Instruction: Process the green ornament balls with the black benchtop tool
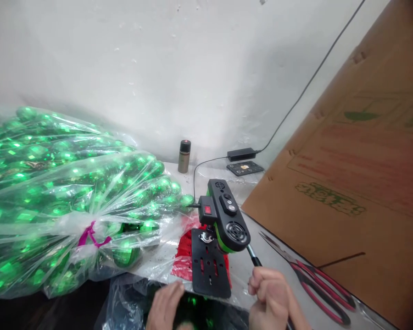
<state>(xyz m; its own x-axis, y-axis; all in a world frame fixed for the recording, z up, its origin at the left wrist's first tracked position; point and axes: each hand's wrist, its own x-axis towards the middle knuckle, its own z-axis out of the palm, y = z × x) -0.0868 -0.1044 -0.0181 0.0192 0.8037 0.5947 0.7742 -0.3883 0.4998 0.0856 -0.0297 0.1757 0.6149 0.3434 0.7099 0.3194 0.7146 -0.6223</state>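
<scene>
My right hand is closed around the black handle of a metal rod, whose shaft runs up beside a black device. This device has round vents, buttons, a green underside and a red switch; it stands on a slotted black plate. Beneath the plate lies red material in clear plastic. My left hand is at the table's front edge, left of the plate, its fingers extended and apparently holding nothing. Its lower part is cut off by the frame. Whether the rod's tip touches the device is hidden.
A tied clear bag of shiny green baubles fills the left. Red-handled scissors lie beside a large cardboard box on the right. At the back are a small bottle, a black power adapter with cable, and a dark phone-like object.
</scene>
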